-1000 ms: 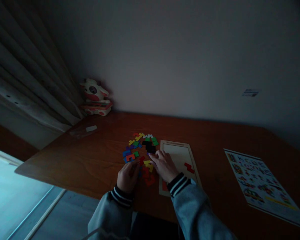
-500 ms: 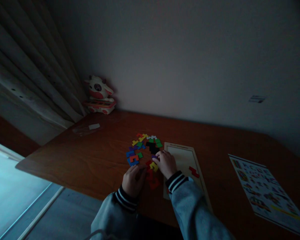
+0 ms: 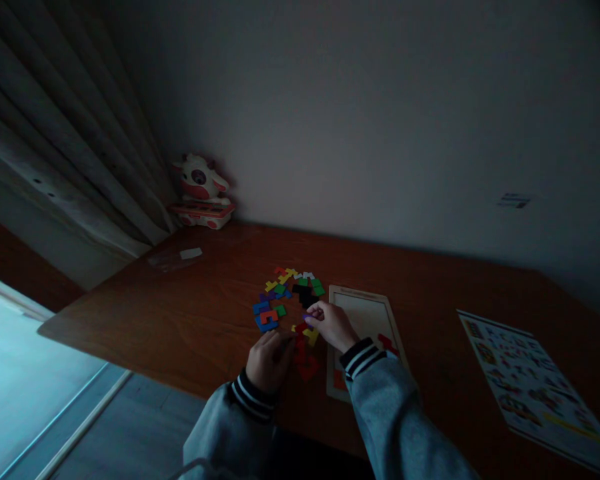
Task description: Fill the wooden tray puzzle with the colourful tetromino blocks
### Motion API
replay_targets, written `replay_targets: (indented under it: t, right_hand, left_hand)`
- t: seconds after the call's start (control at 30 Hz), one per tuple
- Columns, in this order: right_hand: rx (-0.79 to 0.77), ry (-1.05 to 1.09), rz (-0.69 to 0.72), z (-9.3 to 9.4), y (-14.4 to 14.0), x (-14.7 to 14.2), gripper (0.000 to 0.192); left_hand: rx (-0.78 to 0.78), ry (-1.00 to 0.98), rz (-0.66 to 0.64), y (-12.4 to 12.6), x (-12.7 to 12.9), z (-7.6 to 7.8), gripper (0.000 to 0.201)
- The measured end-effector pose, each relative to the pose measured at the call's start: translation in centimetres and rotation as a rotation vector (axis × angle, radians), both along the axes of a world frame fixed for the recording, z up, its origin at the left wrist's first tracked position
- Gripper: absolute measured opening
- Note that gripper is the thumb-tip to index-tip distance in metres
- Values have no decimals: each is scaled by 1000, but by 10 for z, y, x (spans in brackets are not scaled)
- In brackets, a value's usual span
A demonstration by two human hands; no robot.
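My right hand (image 3: 333,325) is over the left edge of a wooden puzzle board (image 3: 363,291), thumb and finger pinched at a small purple puzzle piece (image 3: 307,319). Just below those fingertips lie a yellow piece (image 3: 311,337) and several red pieces (image 3: 307,367). My left hand (image 3: 269,361) rests by the near table edge, left of the red pieces. Its fingers are curled together, and whatever they may hold is hidden. On the board lie a red piece (image 3: 387,343), partly behind my right sleeve, and an orange-red one (image 3: 339,380) at the lower left.
Beyond my hands spread loose pieces: blue (image 3: 266,325), green (image 3: 317,287), black (image 3: 307,299) and yellow (image 3: 271,286). A printed sheet (image 3: 535,387) lies at the right. At the back left stand a cow toy (image 3: 203,193) and a clear plastic bag (image 3: 170,260).
My right hand has shifted slightly, its wrist moving right and uncovering more of the orange-red piece on the board. The yellow piece below it has shifted a little. My left hand has barely moved.
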State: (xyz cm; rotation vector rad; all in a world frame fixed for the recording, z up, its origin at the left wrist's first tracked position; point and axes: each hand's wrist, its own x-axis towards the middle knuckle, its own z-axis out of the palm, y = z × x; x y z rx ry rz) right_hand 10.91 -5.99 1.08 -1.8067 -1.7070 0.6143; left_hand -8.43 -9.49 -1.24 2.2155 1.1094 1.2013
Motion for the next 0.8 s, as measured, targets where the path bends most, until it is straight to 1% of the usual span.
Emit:
replay_targets:
  t: [0.07, 0.13, 0.2, 0.23, 0.3, 0.37, 0.43, 0.5, 0.53, 0.6, 0.7, 0.8]
  right_hand:
    - [48, 44, 18, 10, -7, 5, 6]
    - [110, 81, 11, 20, -22, 17, 14]
    - [175, 109, -28, 26, -47, 36, 23]
    - [237, 132, -63, 24, -62, 49, 26]
    - [334, 133, -157, 14, -98, 76, 29]
    - [377, 77, -273, -5, -134, 102, 31]
    - [377, 10, -360, -26, -165, 121, 33]
    - [344, -45, -370, -43, -188, 132, 34]
    - [304, -62, -331, -48, -196, 134, 33]
    - [293, -77, -295, -52, -204, 134, 32]
    - [304, -93, -236, -51, -206, 131, 30]
    - [300, -112, -181, -49, -204, 128, 28]
  left_hand:
    - [5, 14, -10, 0, 1, 0, 15]
    - [17, 23, -18, 0, 1, -1, 14]
    - [37, 31, -30, 0, 1, -1, 14]
    - [53, 34, -38, 0, 1, -1, 14]
    - [79, 46, -61, 0, 2, -2, 15]
    - [95, 53, -82, -2, 6, -2, 15]
    - [95, 61, -106, -4, 11, -2, 15]
    - [95, 70, -130, -7, 18, -2, 14]
    - [93, 77, -145, -8, 21, -3, 14]
    - [92, 89, -181, -10, 26, -4, 14]
    - [82, 102, -226, -11, 31, -6, 14]
    - [78, 99, -230, -12, 34, -5, 14]
